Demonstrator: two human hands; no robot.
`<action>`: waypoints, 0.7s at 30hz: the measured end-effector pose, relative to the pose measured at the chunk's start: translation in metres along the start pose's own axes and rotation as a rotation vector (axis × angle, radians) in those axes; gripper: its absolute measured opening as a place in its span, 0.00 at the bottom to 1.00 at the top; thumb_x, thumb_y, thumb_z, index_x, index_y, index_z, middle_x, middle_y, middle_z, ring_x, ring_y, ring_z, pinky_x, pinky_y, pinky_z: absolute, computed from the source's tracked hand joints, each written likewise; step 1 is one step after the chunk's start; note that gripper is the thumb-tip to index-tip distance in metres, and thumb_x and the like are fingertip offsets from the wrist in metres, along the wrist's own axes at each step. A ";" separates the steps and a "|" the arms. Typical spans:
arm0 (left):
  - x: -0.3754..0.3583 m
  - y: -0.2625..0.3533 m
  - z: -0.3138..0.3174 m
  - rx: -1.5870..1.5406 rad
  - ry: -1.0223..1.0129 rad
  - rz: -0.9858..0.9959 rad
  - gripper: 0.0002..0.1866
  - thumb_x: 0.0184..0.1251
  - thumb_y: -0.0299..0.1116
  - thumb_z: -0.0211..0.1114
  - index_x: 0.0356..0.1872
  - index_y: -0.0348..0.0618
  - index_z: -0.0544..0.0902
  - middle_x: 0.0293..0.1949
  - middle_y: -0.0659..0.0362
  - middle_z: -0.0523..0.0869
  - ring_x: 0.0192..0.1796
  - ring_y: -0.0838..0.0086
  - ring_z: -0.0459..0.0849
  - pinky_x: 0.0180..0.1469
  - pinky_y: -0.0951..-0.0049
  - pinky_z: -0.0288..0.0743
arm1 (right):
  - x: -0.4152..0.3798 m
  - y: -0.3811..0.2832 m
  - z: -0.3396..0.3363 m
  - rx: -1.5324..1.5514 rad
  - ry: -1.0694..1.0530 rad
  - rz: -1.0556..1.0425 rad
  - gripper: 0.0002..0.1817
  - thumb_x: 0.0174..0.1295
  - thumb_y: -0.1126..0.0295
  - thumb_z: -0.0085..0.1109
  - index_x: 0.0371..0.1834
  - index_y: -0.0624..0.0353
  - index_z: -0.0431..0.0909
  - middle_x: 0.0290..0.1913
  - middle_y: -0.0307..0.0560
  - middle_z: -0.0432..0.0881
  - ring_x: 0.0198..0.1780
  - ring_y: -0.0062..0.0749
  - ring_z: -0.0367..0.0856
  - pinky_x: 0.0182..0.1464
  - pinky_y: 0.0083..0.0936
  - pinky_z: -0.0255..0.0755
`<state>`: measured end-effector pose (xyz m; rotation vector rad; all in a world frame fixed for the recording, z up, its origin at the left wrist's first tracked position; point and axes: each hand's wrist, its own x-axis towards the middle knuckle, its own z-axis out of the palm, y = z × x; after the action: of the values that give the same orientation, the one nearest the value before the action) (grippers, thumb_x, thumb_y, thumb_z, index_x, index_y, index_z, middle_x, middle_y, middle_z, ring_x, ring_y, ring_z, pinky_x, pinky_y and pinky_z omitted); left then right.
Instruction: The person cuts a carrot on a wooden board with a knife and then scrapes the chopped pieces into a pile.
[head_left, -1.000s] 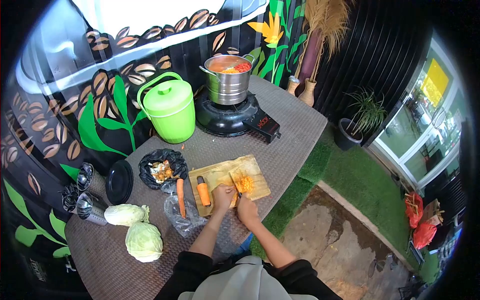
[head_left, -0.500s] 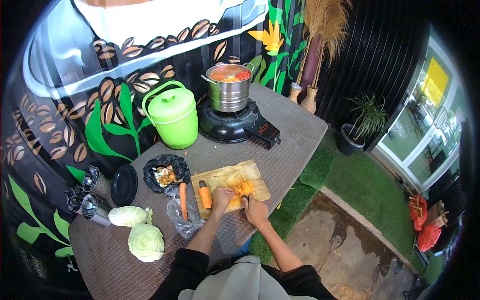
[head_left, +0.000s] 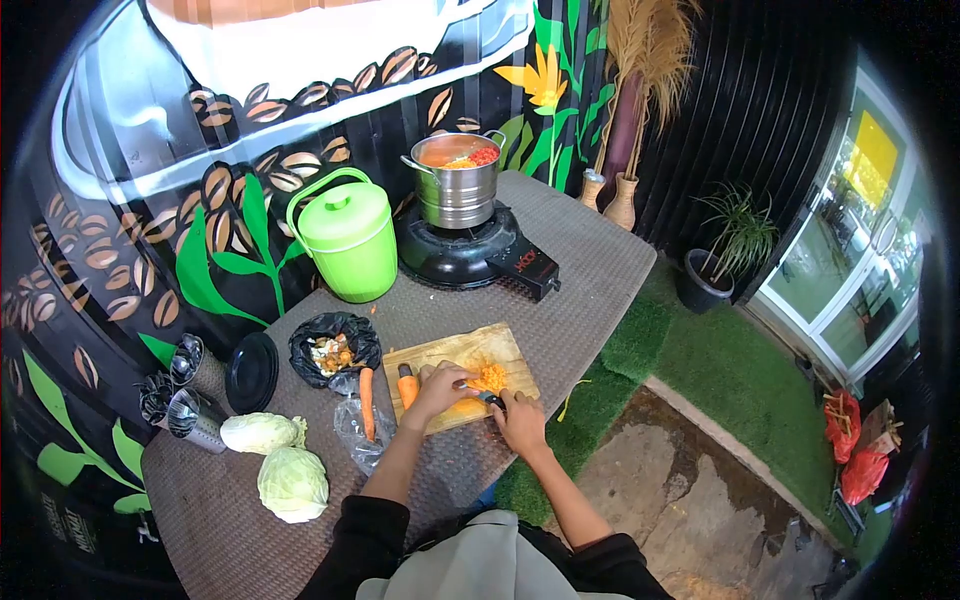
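Observation:
My right hand grips the dark handle of a knife at the right side of a wooden cutting board. My left hand is over the board, its fingers drawn together beside the blade; what they hold, if anything, is hidden. Finely chopped carrot lies in a heap just beyond the blade. A thick piece of carrot rests on the board's left side, partly covered by my left hand. Left of the board, a whole carrot lies on a clear plastic bag.
A steel pot with chopped vegetables stands on a black stove. Beside it is a green lidded bucket. A black bag of peelings, cabbage, napa cabbage, black plates and utensil cups sit leftward.
My left hand has shifted up and now partly covers the thick carrot piece. My right hand has moved slightly right with the knife, and its fingers are more spread along the handle.

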<state>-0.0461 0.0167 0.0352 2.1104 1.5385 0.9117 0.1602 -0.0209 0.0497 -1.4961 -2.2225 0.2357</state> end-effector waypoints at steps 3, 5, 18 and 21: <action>0.010 -0.009 -0.003 -0.188 -0.198 -0.068 0.13 0.52 0.41 0.74 0.37 0.47 0.89 0.32 0.61 0.87 0.40 0.71 0.81 0.43 0.72 0.72 | -0.002 0.007 0.001 0.017 0.038 -0.071 0.16 0.61 0.55 0.58 0.43 0.55 0.77 0.34 0.52 0.79 0.38 0.48 0.80 0.43 0.43 0.71; 0.016 -0.013 -0.005 -0.277 -0.271 -0.087 0.12 0.52 0.39 0.74 0.34 0.45 0.89 0.28 0.60 0.87 0.35 0.74 0.82 0.40 0.73 0.73 | -0.004 0.011 0.003 0.005 0.055 -0.101 0.16 0.61 0.56 0.58 0.43 0.55 0.77 0.34 0.52 0.79 0.38 0.48 0.80 0.44 0.43 0.71; 0.047 -0.019 0.006 -0.181 -0.227 0.046 0.06 0.56 0.30 0.69 0.33 0.41 0.88 0.30 0.55 0.87 0.34 0.68 0.84 0.41 0.69 0.76 | -0.024 0.029 -0.024 0.164 -0.016 -0.098 0.15 0.63 0.57 0.56 0.42 0.56 0.76 0.35 0.51 0.78 0.42 0.49 0.78 0.49 0.43 0.69; 0.049 -0.015 0.007 -0.077 -0.242 0.171 0.06 0.57 0.29 0.66 0.34 0.42 0.89 0.34 0.55 0.88 0.40 0.62 0.83 0.47 0.65 0.75 | -0.026 0.041 -0.025 0.216 -0.022 -0.069 0.15 0.63 0.57 0.56 0.42 0.56 0.76 0.38 0.50 0.79 0.44 0.47 0.79 0.49 0.42 0.69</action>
<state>-0.0423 0.0685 0.0342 2.2284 1.2005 0.7249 0.2139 -0.0307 0.0497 -1.3056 -2.1823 0.4566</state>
